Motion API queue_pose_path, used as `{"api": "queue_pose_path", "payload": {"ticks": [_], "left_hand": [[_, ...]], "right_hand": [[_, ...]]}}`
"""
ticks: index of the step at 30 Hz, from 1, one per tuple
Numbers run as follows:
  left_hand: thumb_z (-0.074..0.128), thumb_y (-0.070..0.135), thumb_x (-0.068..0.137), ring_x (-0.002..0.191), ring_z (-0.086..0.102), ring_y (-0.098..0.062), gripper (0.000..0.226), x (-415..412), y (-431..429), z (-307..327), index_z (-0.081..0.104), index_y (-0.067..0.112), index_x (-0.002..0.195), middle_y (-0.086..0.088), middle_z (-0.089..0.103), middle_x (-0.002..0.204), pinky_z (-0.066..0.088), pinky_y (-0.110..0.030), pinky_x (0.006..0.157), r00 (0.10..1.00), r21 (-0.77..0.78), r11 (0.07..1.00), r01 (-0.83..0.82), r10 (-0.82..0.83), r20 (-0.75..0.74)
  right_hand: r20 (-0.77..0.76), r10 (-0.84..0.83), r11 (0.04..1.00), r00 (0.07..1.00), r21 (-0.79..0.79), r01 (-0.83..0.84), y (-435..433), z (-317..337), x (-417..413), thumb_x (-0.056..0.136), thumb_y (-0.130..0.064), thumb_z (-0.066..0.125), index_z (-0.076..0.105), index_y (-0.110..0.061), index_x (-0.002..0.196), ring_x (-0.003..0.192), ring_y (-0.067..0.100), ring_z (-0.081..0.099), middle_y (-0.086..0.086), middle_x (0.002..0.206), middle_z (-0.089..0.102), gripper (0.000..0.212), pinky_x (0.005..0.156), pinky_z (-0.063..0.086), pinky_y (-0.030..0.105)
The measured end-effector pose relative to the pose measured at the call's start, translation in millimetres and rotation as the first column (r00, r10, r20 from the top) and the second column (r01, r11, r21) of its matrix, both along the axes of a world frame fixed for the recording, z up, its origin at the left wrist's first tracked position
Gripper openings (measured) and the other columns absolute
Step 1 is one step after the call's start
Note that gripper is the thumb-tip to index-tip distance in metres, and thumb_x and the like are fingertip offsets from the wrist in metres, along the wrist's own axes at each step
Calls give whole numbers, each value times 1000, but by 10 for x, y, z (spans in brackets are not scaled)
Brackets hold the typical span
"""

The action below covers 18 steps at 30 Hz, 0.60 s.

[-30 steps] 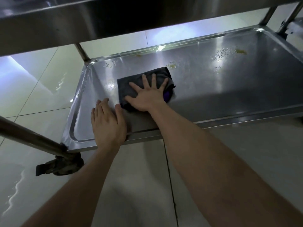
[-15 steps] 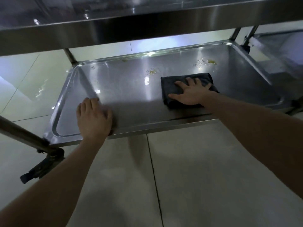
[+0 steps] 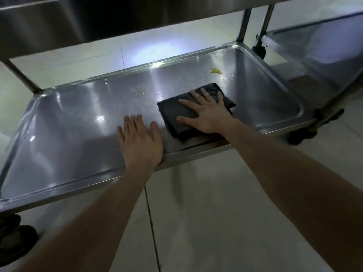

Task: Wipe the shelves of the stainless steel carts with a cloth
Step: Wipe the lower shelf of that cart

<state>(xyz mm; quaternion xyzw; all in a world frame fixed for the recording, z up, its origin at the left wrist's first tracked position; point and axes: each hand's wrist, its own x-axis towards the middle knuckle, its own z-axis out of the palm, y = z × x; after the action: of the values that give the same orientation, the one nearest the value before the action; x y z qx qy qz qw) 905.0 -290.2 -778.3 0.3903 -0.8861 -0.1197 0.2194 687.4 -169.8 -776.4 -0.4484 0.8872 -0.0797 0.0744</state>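
Note:
The lower shelf point(image 3: 64, 134) of a stainless steel cart fills the middle of the view. A folded dark grey cloth point(image 3: 174, 112) lies on it right of centre. My right hand point(image 3: 206, 112) presses flat on the cloth, fingers spread. My left hand point(image 3: 140, 142) rests flat on the shelf's front edge, just left of the cloth, holding nothing. A yellow smear point(image 3: 216, 71) and wet droplets point(image 3: 225, 77) sit beyond the cloth near the far right corner. A fainter residue patch point(image 3: 140, 92) lies at the back middle.
The cart's upper shelf point(image 3: 98, 22) overhangs at the top. A second steel cart point(image 3: 324, 42) stands to the right, its legs and black casters point(image 3: 259, 51) close by. Another caster point(image 3: 13, 238) sits lower left. Pale tiled floor point(image 3: 206, 213) lies beneath.
My right hand slid the cloth from the shelf's left part rightwards across it. My left hand shifted right along the front edge. The view has moved closer to the shelf.

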Motion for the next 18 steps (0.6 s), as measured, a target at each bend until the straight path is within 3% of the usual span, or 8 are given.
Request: {"api": "queue_pose_path", "payload": {"ticks": [3, 7, 10, 14, 18], "left_hand": [[34, 42, 115, 163, 27, -34, 58, 12, 8, 8, 46, 2, 154, -20, 49, 162, 14, -54, 134, 1000, -1, 1000, -19, 19, -2], [35, 39, 115, 161, 30, -35, 57, -28, 87, 19, 47, 0, 154, -21, 51, 160, 15, -52, 134, 1000, -20, 1000, 2, -2, 4], [33, 39, 115, 161, 31, -34, 57, -35, 91, 24, 45, 1, 155, -19, 50, 161, 15, -51, 135, 1000, -17, 1000, 25, -26, -12], [32, 40, 115, 161, 31, -33, 58, -3, 63, 23, 42, 2, 158, -19, 47, 164, 14, -50, 135, 1000, -5, 1000, 14, -14, -23], [34, 37, 115, 160, 32, -34, 56, -12, 40, 29, 42, 1, 157, -20, 48, 163, 16, -50, 134, 1000, -3, 1000, 18, -18, -15]], "right_hand": [[0, -200, 979, 980, 23, 200, 578, 91, -646, 77, -107, 13, 12, -61, 164, 167, 22, -7, -10, 181, 2, 98, 126, -16, 68], [-38, -473, 874, 880, 104, 475, 700, 71, -908, 80, -101, 9, 9, -56, 167, 165, 38, -12, 4, 182, -4, 97, 119, -13, 80], [-60, -364, 927, 929, 72, 368, 29, 31, -468, 87, -95, 9, 6, -57, 167, 161, 52, -14, 17, 180, -5, 89, 110, -17, 87], [-57, -39, 997, 998, 64, 42, -656, -2, 119, 87, -96, 7, 8, -60, 165, 162, 48, -16, 12, 181, -7, 86, 112, -19, 84], [-32, -69, 997, 997, 34, 70, -230, 31, -283, 84, -101, 11, 11, -62, 164, 166, 34, -11, -1, 182, -2, 90, 121, -16, 76]]}}
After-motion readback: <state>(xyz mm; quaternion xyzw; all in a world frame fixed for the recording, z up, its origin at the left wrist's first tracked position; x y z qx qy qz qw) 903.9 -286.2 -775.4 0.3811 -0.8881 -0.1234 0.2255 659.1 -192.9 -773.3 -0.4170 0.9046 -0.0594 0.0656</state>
